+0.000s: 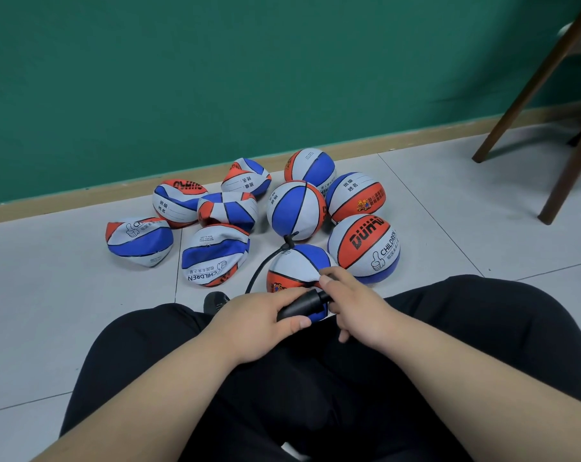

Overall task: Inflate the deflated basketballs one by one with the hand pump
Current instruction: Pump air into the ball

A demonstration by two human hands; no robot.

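Gripping the pump (298, 305) barrel was the left hand (259, 316); the right hand (355, 305) pinched its handle. Its hose (259, 272) ran to the balls (295, 210), clustered on the floor (449, 228) by its far edge.

On the floor (432, 201), before the wall (216, 78), the basketballs lie in one cluster: collapsed balls (214, 255) on the left, round balls (364, 248) on the right, touching or just beside one another. The nearest ball (295, 266) sits between the person's knees, just behind the hand pump (300, 305), which lies crosswise with the left hand (259, 323) on its left end and the right hand (355, 305) on its right. The hose (264, 263) runs from beside the left hand to the middle ball (295, 210); chair legs (529, 81) stand well apart, far right.
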